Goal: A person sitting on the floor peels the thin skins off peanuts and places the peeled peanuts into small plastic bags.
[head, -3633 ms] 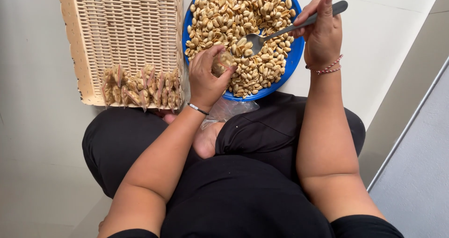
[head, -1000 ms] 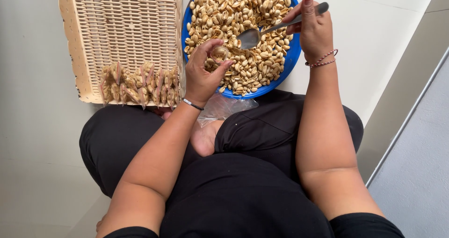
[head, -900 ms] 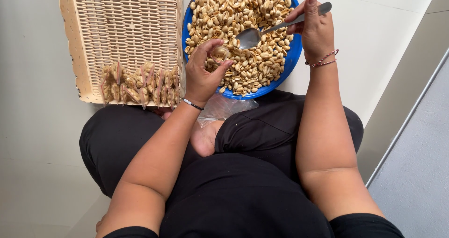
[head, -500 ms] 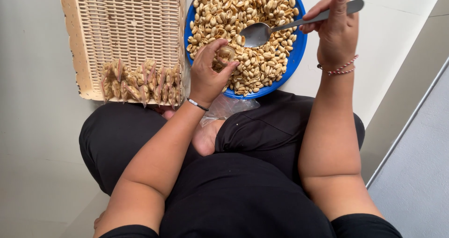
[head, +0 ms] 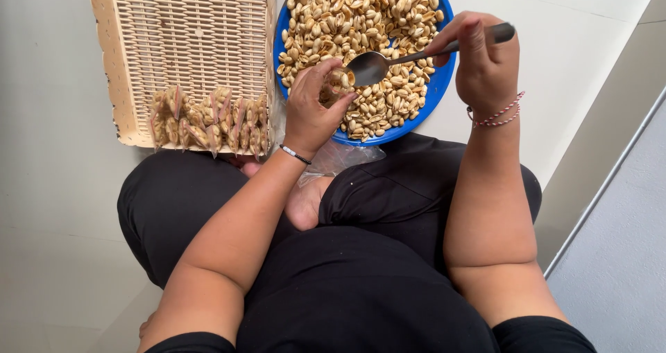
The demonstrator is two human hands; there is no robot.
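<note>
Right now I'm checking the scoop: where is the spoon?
In the head view, upper centre: the right hand holds the spoon over the blue bowl of peanuts, its scoop beside the left hand.

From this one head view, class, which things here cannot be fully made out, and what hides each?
- Small bag of peanuts: mostly hidden by the left hand.
- Spoon handle: wrapped by the right hand.
- Blue bowl and wicker tray: tops cut off by the frame edge.
- Clear plastic: contents unclear under the bowl.
</note>
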